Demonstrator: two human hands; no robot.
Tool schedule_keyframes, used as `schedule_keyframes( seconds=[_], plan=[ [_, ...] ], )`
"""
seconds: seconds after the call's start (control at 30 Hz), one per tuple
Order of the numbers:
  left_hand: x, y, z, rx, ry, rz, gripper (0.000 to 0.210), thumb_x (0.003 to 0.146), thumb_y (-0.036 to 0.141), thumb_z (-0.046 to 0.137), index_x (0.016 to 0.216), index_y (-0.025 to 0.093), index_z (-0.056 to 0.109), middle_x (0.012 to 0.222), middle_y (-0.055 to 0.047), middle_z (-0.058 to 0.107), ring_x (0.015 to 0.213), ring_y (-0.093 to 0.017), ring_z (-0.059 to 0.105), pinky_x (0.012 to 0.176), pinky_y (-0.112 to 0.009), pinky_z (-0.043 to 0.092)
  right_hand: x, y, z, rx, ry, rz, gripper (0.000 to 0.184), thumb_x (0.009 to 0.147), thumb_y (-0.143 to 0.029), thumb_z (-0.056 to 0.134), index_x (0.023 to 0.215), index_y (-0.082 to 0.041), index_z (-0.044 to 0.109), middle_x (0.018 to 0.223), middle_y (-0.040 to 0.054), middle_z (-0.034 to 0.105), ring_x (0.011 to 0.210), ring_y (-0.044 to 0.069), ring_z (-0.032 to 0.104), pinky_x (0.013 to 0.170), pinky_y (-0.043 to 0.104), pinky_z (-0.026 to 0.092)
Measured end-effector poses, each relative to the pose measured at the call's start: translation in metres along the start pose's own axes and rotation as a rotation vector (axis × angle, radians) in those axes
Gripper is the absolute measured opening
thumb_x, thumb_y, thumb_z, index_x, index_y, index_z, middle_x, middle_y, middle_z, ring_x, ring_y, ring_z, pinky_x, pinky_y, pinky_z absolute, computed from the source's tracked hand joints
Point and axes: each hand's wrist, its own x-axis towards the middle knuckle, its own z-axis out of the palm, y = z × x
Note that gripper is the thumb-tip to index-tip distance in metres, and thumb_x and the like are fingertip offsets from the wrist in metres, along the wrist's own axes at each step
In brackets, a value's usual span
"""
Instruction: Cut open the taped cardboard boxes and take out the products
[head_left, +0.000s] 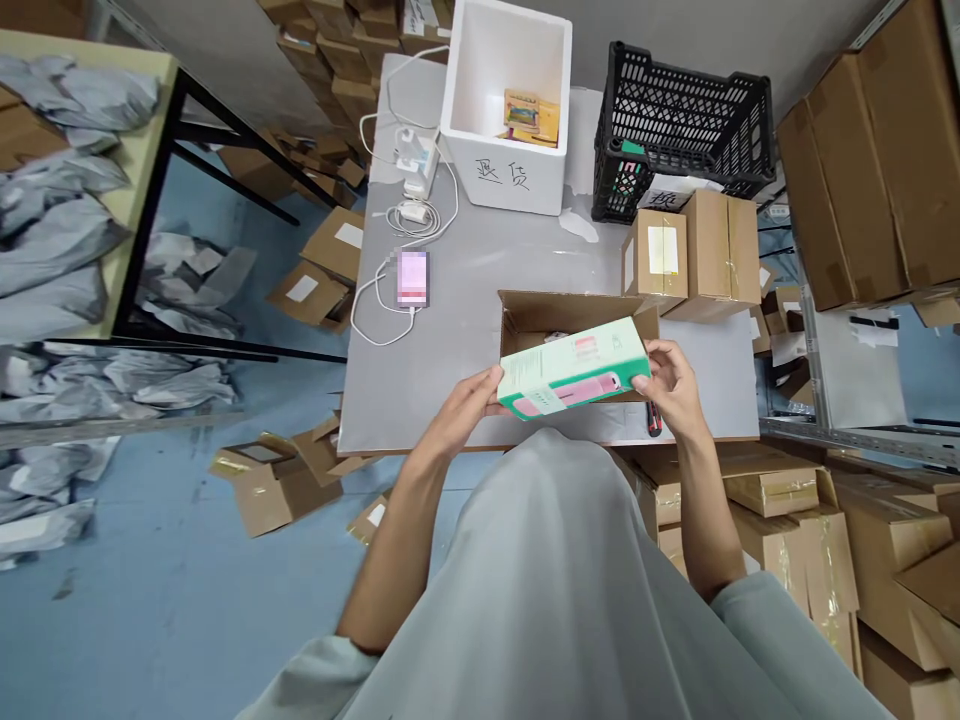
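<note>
Between my two hands is a long green and white product box with a pink item printed on its side. My left hand grips its left end, and my right hand grips its right end. The product box is tilted, held over the near side of an open cardboard box on the table; most of that box's inside is hidden. Close by my right hand lies a red and black box cutter, partly covered.
A white foam bin, a black crate and two taped cartons stand along the table's back and right. Left are a charging phone and a power strip. Cardboard boxes crowd the right; grey parcels fill the left shelf.
</note>
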Motion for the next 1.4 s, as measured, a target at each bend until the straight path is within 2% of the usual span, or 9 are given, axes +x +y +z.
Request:
schedule_keyframes(
  seconds=[0.1,0.23,0.37,0.5,0.6,0.83,1.07,1.27,1.4],
  plan=[
    [-0.003,0.005,0.007,0.030,0.052,0.063,0.087,0.088,0.083,0.079,0.146,0.019,0.077,0.140,-0.018,0.080,0.134,-0.041,0.072,0.105,-0.051,0.066,0.010,0.003,0.006,-0.025,0.104,0.011,0.050,0.088,-0.068,0.090,0.112,-0.030,0.069,0.108,0.0037,0.076,0.097,0.023,0.074,0.085,0.037,0.065],
    [-0.003,0.008,0.014,0.094,0.104,0.045,0.083,0.074,0.062,0.101,0.144,0.023,0.080,0.136,-0.014,0.082,0.131,-0.039,0.074,0.110,-0.049,0.063,0.022,0.003,0.004,-0.071,0.117,0.045,0.050,0.089,-0.072,0.086,0.108,-0.029,0.070,0.105,0.0037,0.076,0.096,0.024,0.073,0.086,0.038,0.066],
    [0.000,-0.006,0.016,-0.122,-0.020,-0.012,0.070,0.081,0.062,0.097,0.136,0.022,0.082,0.138,-0.016,0.082,0.126,-0.039,0.078,0.103,-0.048,0.066,0.029,0.002,-0.002,-0.057,0.048,0.011,0.056,0.090,-0.077,0.083,0.122,-0.033,0.072,0.122,0.0064,0.076,0.108,0.026,0.074,0.094,0.043,0.067],
    [0.004,-0.032,0.028,-0.453,-0.144,-0.135,0.063,0.088,0.063,0.089,0.134,0.020,0.081,0.130,-0.015,0.085,0.113,-0.033,0.083,0.099,-0.045,0.068,0.036,0.007,0.005,0.061,-0.045,-0.017,0.084,0.079,-0.081,0.090,0.145,-0.038,0.061,0.147,0.0093,0.070,0.130,0.032,0.070,0.110,0.050,0.064],
    [0.004,-0.045,0.039,-0.568,-0.211,-0.218,0.056,0.094,0.061,0.085,0.132,0.020,0.081,0.127,-0.013,0.085,0.109,-0.030,0.083,0.098,-0.043,0.068,0.041,0.011,0.015,0.136,-0.047,-0.009,0.086,0.077,-0.081,0.091,0.144,-0.038,0.059,0.153,0.0086,0.068,0.134,0.033,0.069,0.112,0.052,0.063],
    [-0.007,-0.027,0.041,-0.334,-0.147,-0.049,0.062,0.089,0.046,0.095,0.144,0.028,0.071,0.147,-0.012,0.076,0.123,-0.029,0.077,0.101,-0.040,0.066,0.046,0.012,0.022,0.131,-0.008,0.136,0.076,0.077,-0.068,0.097,0.136,-0.035,0.063,0.115,0.0037,0.081,0.102,0.028,0.080,0.089,0.045,0.071],
    [-0.008,-0.025,0.041,-0.304,-0.113,-0.067,0.060,0.084,0.042,0.099,0.133,0.025,0.069,0.128,-0.011,0.081,0.111,-0.026,0.081,0.099,-0.041,0.066,0.049,0.010,0.026,0.050,-0.030,0.130,0.074,0.079,-0.072,0.095,0.136,-0.035,0.065,0.109,0.0029,0.080,0.089,0.025,0.079,0.084,0.043,0.072],
    [-0.008,-0.046,0.037,-0.507,-0.175,-0.163,0.059,0.086,0.049,0.094,0.135,0.025,0.071,0.126,-0.010,0.083,0.108,-0.028,0.082,0.101,-0.045,0.068,0.044,0.004,0.026,0.137,-0.121,0.103,0.085,0.087,-0.075,0.088,0.157,-0.040,0.056,0.141,0.0072,0.076,0.124,0.030,0.077,0.102,0.048,0.070],
    [-0.008,-0.046,0.038,-0.552,-0.237,-0.244,0.064,0.085,0.052,0.094,0.140,0.025,0.072,0.136,-0.013,0.080,0.117,-0.033,0.080,0.103,-0.049,0.067,0.043,0.003,0.028,0.192,-0.138,0.061,0.081,0.085,-0.072,0.091,0.153,-0.039,0.060,0.151,0.0066,0.072,0.137,0.032,0.071,0.111,0.051,0.066]
  ],
)
